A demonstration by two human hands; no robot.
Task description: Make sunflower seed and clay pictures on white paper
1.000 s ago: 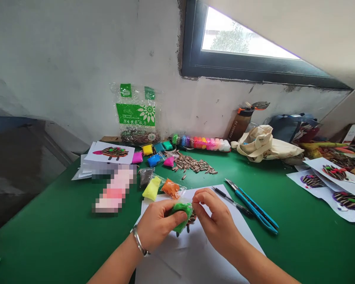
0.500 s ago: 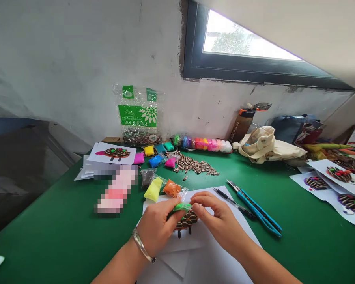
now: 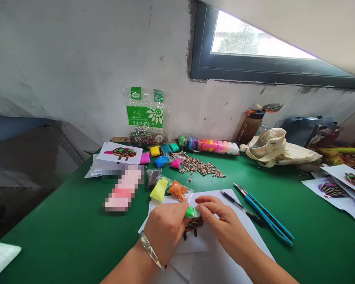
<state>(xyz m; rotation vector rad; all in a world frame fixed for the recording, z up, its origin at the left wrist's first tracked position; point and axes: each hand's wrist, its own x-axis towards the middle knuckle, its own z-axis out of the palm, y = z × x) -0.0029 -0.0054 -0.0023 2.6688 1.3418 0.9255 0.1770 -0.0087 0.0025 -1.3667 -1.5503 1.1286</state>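
Observation:
Between my two hands is a small clear bag of bright green modelling clay [image 3: 191, 212]. My left hand [image 3: 167, 225] is closed on the bag's left side, thumb and fingers pinched. My right hand [image 3: 220, 221] has its thumb and curled fingertips at the bag's right edge, closed on the plastic. Just below the bag, a picture made of striped sunflower seeds with dark legs [image 3: 193, 225] lies on white paper [image 3: 227, 258]; my hands and the bag partly hide it.
Beyond my hands lie yellow [image 3: 159, 190] and orange clay packets [image 3: 177, 190], loose sunflower seeds [image 3: 201, 165] and a seed bag [image 3: 146, 118]. On the right are a pen [image 3: 239, 207], a blue cutter [image 3: 266, 215] and a cloth bag [image 3: 284, 150]. Finished pictures [image 3: 122, 153] sit left.
The view has shifted, so the table's things appear farther right. The green clay bag is tilted up and more visible between my hands; both hands stay close together over the picture.

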